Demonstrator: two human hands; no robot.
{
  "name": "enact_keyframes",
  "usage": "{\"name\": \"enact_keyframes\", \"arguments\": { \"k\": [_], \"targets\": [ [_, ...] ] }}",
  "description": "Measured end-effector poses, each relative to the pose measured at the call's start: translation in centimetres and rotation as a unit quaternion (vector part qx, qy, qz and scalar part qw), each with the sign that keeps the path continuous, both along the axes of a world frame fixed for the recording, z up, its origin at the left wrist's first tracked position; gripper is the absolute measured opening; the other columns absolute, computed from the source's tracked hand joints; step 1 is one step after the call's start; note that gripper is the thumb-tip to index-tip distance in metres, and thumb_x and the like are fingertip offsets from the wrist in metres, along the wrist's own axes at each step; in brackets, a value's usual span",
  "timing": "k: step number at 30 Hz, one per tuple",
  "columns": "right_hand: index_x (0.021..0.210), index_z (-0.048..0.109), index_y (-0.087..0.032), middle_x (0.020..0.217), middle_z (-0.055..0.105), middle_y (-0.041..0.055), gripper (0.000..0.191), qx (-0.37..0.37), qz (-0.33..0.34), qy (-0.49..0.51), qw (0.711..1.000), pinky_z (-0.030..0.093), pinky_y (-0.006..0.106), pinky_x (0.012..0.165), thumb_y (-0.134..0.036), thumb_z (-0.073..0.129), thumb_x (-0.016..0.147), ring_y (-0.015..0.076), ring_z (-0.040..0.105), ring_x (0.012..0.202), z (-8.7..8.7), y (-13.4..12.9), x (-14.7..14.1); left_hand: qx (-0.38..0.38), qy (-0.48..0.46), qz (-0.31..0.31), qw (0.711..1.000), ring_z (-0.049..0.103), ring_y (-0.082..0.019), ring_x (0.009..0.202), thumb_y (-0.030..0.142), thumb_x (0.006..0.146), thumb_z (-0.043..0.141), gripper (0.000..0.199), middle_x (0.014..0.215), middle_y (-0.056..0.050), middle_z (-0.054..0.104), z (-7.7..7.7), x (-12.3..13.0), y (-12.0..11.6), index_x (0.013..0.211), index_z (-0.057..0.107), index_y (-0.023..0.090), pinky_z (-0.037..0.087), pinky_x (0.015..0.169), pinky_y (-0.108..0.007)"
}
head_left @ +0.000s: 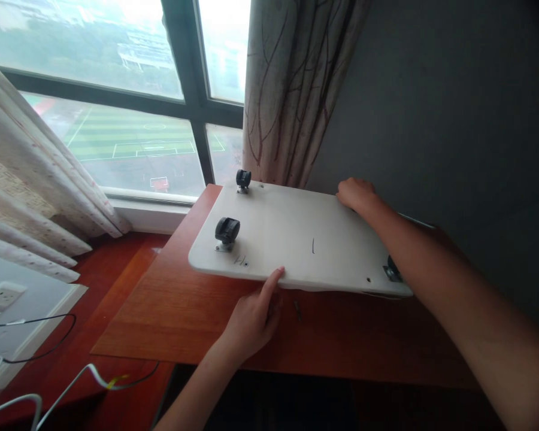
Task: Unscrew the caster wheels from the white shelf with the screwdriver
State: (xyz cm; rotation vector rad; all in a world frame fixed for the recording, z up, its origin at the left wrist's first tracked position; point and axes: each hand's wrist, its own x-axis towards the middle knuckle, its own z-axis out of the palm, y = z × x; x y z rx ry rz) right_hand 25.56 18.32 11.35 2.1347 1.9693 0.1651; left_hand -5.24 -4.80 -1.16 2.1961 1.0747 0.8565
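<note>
Fingers [273,281] at both long edges of white rounded-corner board [291,230]

Board's over the reddish-brown wooden table [157,317], wheel side up. Left hand [250,323]: thumb on top of near edge, other fingers curled below, holding it. Right hand [357,194]: bent at far edge, fingertips hidden, can't tell how tight. Two black swivel casters [227,231] stand at the left end; right forearm crosses the right end, partly covering a third black caster [391,270]. Small thin dark object [297,310] on table, near side. Pale branch-print curtain [287,90] hangs behind board. White cable [69,392] lower left.
</note>
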Motion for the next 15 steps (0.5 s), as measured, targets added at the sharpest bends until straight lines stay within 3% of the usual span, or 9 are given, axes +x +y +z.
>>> {"name": "enact_keyframes", "arguments": {
  "k": [7, 15],
  "targets": [
    [0.122, 0.07, -0.011, 0.123, 0.064, 0.0259, 0.039, -0.028, -0.028, -0.038, 0.998, 0.051, 0.045, 0.088, -0.023, 0.058, 0.087, 0.0372, 0.063, 0.111, 0.5, -0.1, -0.7, -0.01, 0.004, -0.005, 1.0, 0.06, -0.015, 0.062, 0.012, 0.091, 0.046, 0.073, 0.091, -0.002, 0.068, 0.0, -0.1, -0.1, 0.154, 0.013, 0.025, 0.043, 0.059, -0.024],
    [0.111, 0.074, -0.021, 0.118, 0.068, 0.018, 0.029, 0.034, 0.002, -0.07, 0.997, 0.051, 0.045, 0.084, -0.021, 0.058, 0.086, 0.0343, 0.064, 0.106, 5.4, -2.3, -2.9, -0.013, 0.005, -0.006, 1.0, 0.06, -0.015, 0.064, 0.012, 0.092, 0.045, 0.072, 0.093, -0.003, 0.068, 0.0, -0.2, -0.1, 0.155, 0.012, 0.025, 0.044, 0.062, -0.024]
  ]
}}
